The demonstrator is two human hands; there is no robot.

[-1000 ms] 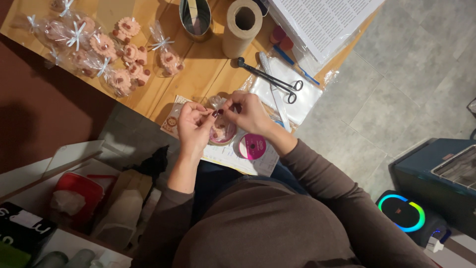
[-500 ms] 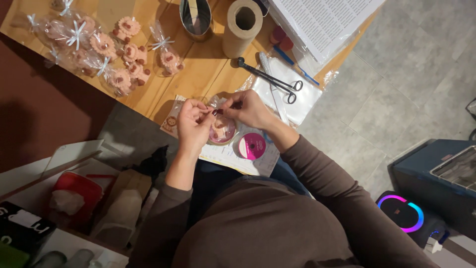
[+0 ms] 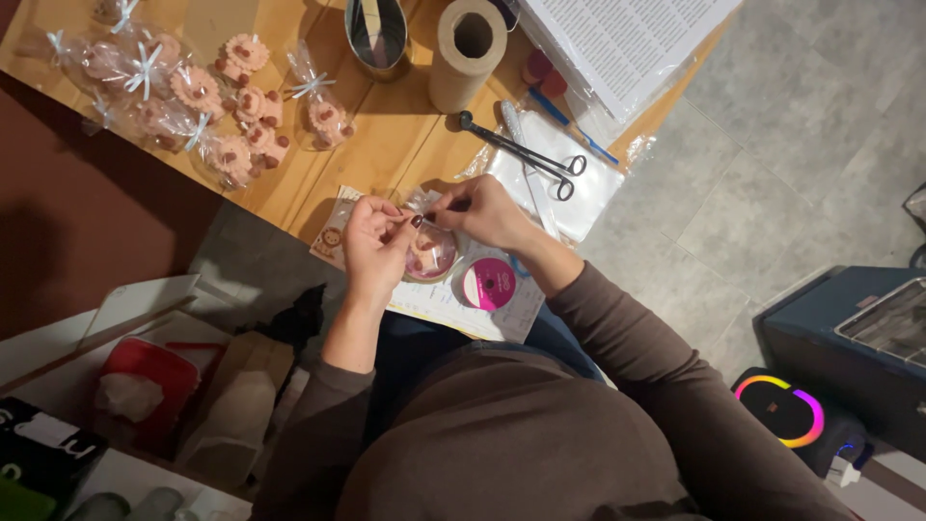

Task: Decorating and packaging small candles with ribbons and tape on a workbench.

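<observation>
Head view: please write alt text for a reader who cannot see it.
Seen from above, a seated person's left hand and right hand pinch the top of a small clear bag at the edge of a wooden table. A pink ribbon spool, scissors and tied treat bags lie around.

The single head camera is looking steeply down from above, close over the wooden table [image 3: 386,145] edge and grey floor.
</observation>
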